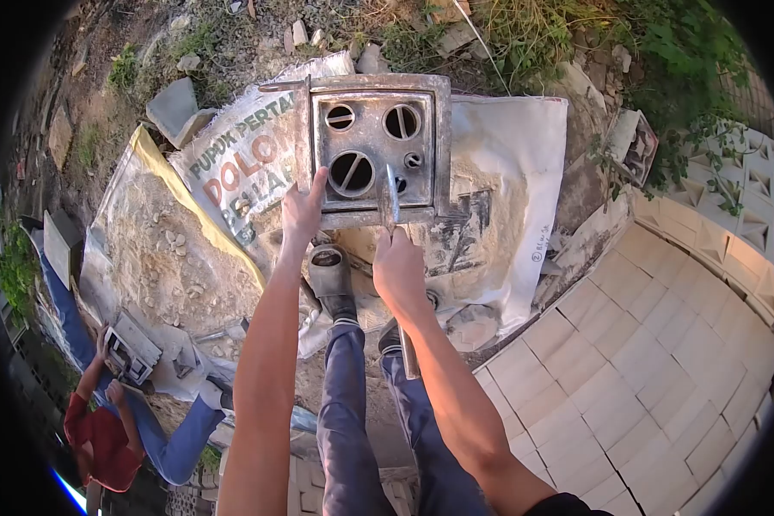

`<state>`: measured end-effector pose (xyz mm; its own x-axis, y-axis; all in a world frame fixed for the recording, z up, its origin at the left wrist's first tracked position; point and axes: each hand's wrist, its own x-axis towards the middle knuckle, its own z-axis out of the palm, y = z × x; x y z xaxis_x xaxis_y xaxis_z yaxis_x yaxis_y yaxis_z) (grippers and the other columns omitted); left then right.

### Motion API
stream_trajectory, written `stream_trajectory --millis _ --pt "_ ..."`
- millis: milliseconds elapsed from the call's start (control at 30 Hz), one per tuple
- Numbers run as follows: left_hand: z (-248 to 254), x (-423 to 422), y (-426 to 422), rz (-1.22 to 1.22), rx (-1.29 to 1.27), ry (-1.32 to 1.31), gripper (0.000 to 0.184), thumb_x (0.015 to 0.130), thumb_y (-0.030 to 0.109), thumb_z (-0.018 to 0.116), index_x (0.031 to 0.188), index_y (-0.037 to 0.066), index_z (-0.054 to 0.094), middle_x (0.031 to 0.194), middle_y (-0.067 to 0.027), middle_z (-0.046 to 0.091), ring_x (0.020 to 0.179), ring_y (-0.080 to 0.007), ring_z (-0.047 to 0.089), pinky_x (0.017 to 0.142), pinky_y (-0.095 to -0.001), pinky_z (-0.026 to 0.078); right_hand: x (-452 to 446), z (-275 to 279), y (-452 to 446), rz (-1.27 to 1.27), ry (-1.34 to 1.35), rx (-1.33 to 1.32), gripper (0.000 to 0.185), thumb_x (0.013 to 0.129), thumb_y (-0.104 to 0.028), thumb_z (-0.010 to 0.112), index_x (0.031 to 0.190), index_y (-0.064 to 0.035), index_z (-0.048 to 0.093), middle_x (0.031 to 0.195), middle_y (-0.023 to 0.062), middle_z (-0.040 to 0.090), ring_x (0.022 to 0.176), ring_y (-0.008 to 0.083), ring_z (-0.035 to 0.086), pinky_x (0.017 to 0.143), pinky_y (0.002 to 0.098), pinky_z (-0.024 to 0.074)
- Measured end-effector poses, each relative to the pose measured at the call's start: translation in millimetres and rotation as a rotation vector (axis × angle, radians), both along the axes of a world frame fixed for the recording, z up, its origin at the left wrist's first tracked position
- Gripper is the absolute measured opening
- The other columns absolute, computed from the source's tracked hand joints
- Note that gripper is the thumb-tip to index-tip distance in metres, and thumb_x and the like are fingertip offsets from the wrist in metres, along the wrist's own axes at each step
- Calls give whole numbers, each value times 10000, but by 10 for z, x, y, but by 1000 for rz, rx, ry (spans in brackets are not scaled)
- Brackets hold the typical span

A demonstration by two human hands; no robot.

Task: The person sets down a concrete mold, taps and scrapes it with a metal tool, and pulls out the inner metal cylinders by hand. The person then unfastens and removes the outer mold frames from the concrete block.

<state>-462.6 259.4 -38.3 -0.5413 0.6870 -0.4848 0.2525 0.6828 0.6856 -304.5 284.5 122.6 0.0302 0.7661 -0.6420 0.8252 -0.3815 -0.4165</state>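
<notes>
In the head view, the fingers of the left hand [301, 211] grasp the lower-left edge of the holed metal block [375, 146] at upper centre, those of the right hand [399, 265] clutch a blade [390, 193], so firm bracing and light strokes seem best.

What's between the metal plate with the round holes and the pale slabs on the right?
In the head view, the dusty white sheet and then a narrow rough strip lie between the metal plate and the pale slabs.
</notes>
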Motion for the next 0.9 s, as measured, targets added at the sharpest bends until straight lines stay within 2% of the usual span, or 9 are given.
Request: stream_trajectory --millis 167,233,367,400,500,633,700,800,900 --pt "328 36 83 57 -213 -47 881 826 705 522 1140 -117 576 1051 -341 616 1048 -472 575 920 -484 433 45 -52 220 -14 -48 96 337 980 -235 443 910 72 562 749 315 625 760 486 623 676 544 486" --pt "340 43 115 102 -45 -8 905 818 712 524 1136 -133 571 1038 -353 615 1037 -471 585 919 -485 437 85 -180 392 193 -45 215 346 985 -249 447 898 63 567 724 312 616 737 483 621 661 543 486" --pt "322 -13 108 77 -229 -107 921 811 716 527 1161 -136 560 1083 -354 605 1076 -466 574 936 -475 436 5 88 623 326 -104 90 345 986 -302 466 911 12 589 724 276 626 737 458 626 646 540 486" --pt "309 -15 100 85 -244 -133 934 802 737 516 1179 -116 560 1077 -347 612 1070 -474 575 919 -483 445 81 -177 618 399 -71 188 335 976 -321 487 913 -11 597 722 250 634 713 443 630 624 530 490" --pt "273 53 86 147 -6 -47 936 805 751 490 1177 -104 566 1028 -356 621 1038 -481 590 899 -491 455 15 -169 883 645 -121 236 345 968 -345 504 894 -23 602 698 232 630 675 435 629 591 522 489" --pt "206 -13 57 63 -204 -151 936 824 770 425 1165 -88 580 987 -351 628 1013 -492 592 886 -503 455 -151 -103 1112 845 -172 217 416 950 -419 514 872 -22 607 701 235 623 705 438 619 619 518 484" --pt "33 5 8 51 -60 -74 946 826 780 401 1126 -97 594 965 -362 621 1000 -498 588 866 -510 457 -175 -221 1264 905 -217 189 404 943 -427 517 882 -41 619 716 224 633 721 434 624 630 510 503" --pt "206 13 54 54 -87 -89 812 915 690 323 1078 -45 625 938 -360 608 965 -516 575 839 -519 452 -298 -20 1421 1048 -316 254 370 934 -415 527 864 -80 669 720 161 664 691 385 661 607 475 536" --pt "191 11 30 88 -31 -142 759 957 630 278 1036 -39 627 909 -355 603 932 -524 564 818 -530 439 -255 -222 1489 1099 -292 236 370 932 -426 526 877 -92 675 722 157 666 716 383 665 614 481 537"
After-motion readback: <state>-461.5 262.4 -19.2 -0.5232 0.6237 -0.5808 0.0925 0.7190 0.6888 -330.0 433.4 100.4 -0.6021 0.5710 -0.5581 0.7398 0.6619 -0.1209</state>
